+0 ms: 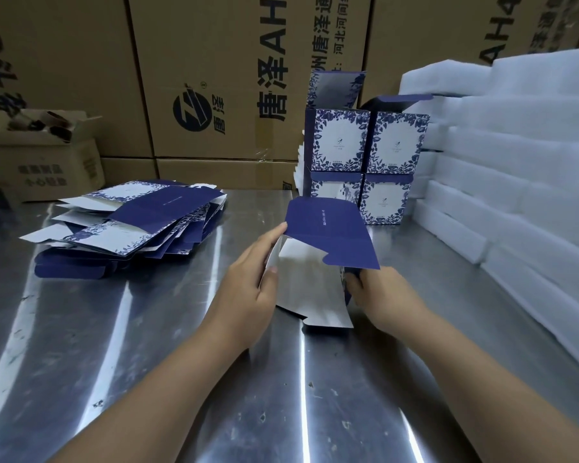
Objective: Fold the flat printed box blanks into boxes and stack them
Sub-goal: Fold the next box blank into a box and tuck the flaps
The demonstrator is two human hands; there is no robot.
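Blank (328,228) between hands: left hand (248,289) pinches side panel, right hand (381,295) grips other edge. Looks light, bendy card, so hold near creases.

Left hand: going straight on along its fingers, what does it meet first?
The blue flap of the box blank the left hand holds; its fingertip touches it. Beyond, likely the stacked boxes, depth unclear.
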